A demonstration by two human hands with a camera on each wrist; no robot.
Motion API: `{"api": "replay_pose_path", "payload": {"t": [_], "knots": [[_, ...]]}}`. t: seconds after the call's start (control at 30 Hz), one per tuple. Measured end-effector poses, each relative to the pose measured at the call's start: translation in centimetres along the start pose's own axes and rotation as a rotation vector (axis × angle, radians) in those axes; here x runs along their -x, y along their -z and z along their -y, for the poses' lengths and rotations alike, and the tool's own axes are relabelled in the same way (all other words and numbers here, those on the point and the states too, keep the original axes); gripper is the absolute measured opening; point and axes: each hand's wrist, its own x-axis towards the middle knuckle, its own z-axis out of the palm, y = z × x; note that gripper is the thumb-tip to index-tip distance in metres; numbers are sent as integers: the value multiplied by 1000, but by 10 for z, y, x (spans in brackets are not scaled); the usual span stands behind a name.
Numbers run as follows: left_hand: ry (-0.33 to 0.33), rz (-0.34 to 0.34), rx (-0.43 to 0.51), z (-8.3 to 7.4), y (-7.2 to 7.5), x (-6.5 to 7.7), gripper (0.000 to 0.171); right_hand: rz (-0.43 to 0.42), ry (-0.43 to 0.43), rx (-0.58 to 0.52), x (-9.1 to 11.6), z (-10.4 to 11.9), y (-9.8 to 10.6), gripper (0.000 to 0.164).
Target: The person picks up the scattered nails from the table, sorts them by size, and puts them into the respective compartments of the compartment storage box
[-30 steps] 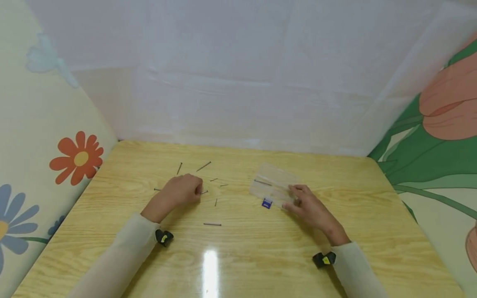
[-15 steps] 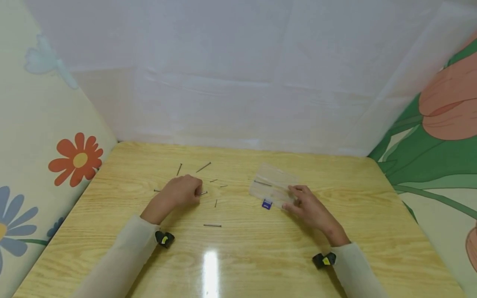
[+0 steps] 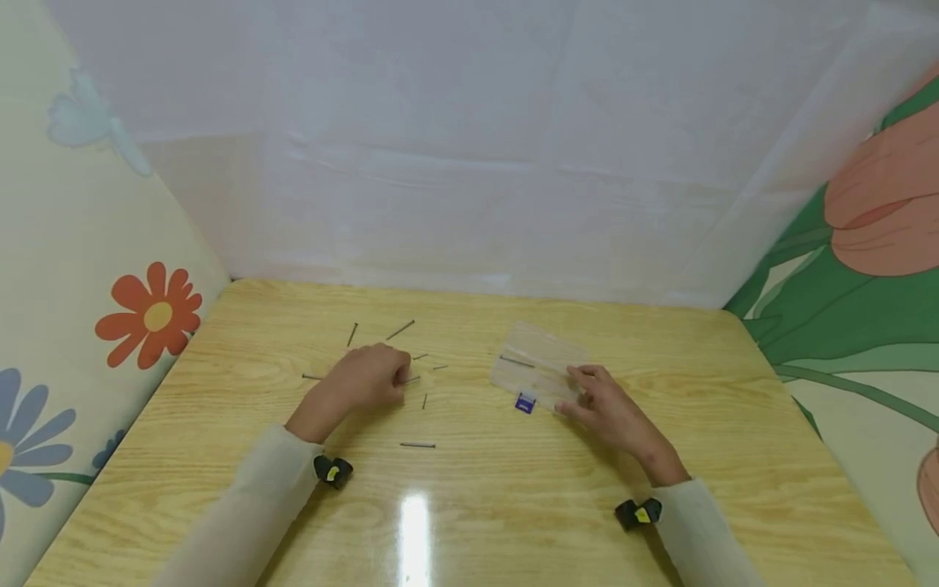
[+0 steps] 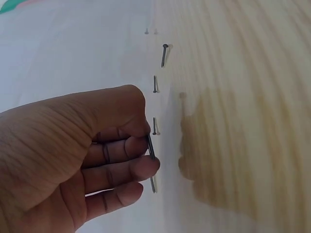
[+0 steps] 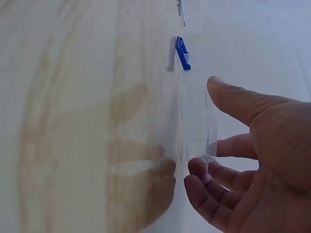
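My left hand [image 3: 370, 377] pinches a dark nail [image 4: 150, 147] between thumb and fingers, just above the wooden table. Its tip end shows below the fingers in the left wrist view. Over at the right, my right hand [image 3: 612, 412] holds the near right side of a clear plastic box [image 3: 539, 346], thumb on one side and curled fingers on the other. A blue clasp [image 5: 182, 53] sits on the box's edge. One long nail [image 3: 517, 360] lies within the box's outline; the see-through walls are hard to make out.
Around my left hand lie several loose nails, among them a long one [image 3: 400, 329] behind, a short one [image 3: 425, 401] to the right and another long one [image 3: 417, 445] in front. A white sheet [image 3: 469, 163] hangs behind the table [image 3: 499, 505].
My left hand has shifted slightly to the right with the nail in its fingers. My right hand and the plastic box have stayed in place.
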Motion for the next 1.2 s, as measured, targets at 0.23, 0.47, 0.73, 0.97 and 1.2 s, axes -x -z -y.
{"api": "replay_pose_path", "payload": {"t": [0.23, 0.47, 0.73, 0.97, 1.2], "knots": [[-44, -25, -17, -9, -1, -8, 21, -2, -4, 0, 0, 1, -1, 70], [-103, -36, -36, -22, 0, -19, 21, -4, -8, 3, 0, 0, 0, 69], [-141, -47, -19, -35, -3, -31, 20, -6, -10, -2, -1, -1, -1, 70], [-169, -40, -34, -45, -4, -45, 19, -7, 1, 2, -1, -1, -2, 70], [-229, -41, -58, -60, -7, -67, 21, -17, -10, 9, -2, -1, -3, 70]]}}
